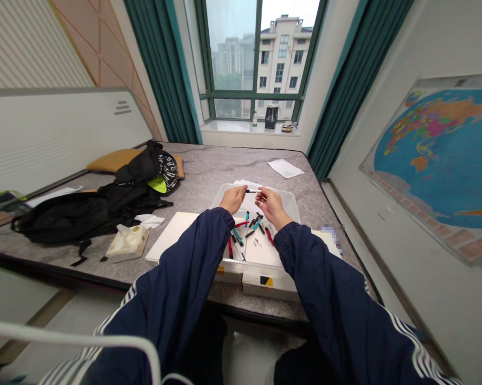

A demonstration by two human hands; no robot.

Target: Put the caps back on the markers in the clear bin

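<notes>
A slim pen (253, 191), dark at its left end and white at its right, lies level between my two hands. My left hand (233, 199) pinches the dark end. On the white end are the fingertips of my right hand (270, 204), with its other fingers curled. Both hands are over a translucent plastic bin (293, 206). Inside it lie several loose pen parts: a teal piece (238, 236), a red piece (269, 236), black caps (250, 233) and a small clear-and-red tip (257, 243). My sleeves cover part of the bin's sides.
White boxes (270, 286) sit under the bin on a grey mattress (208, 160). A tissue box (127, 243), a black backpack (92, 211) and a patterned cap (168, 174) lie to the left. Paper (285, 168) lies behind, and a white tube (64, 336) crosses the lower left.
</notes>
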